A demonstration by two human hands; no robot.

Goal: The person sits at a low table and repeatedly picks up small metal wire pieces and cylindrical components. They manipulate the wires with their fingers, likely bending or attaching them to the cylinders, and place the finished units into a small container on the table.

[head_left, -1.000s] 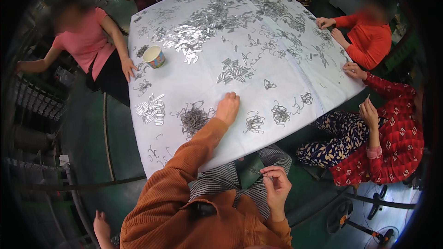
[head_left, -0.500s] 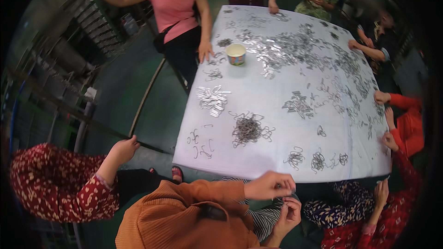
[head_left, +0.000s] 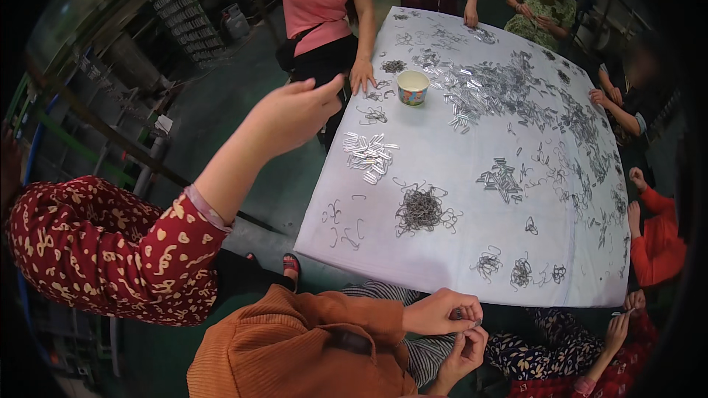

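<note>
Just off the table's near edge my left hand (head_left: 445, 312) is closed, with small dark metal pieces (head_left: 459, 314) showing between its curled fingers. Right below it, my right hand (head_left: 466, 352) pinches with its fingertips close to the left ones; whatever it grips is too small to name. Closest on the white table (head_left: 383, 269) are a dense heap of bent wire hooks (head_left: 419, 208) and small clusters of hooks (head_left: 521, 273). Shiny flat metal pieces (head_left: 371, 155) lie in a pile at the left, with loose hooks (head_left: 346, 236) nearer to me.
A paper tub (head_left: 413, 88) stands toward the far left. Metal pieces (head_left: 509, 88) spread across the far middle. At my left a co-worker's arm (head_left: 251, 140) reaches up; another co-worker's hand (head_left: 616, 330) is at my right. Other people stand or sit around the table.
My hands stay close together, the left now more tightly curled. The co-worker's arm at my left has risen toward the table. The whole view has shifted slightly.
</note>
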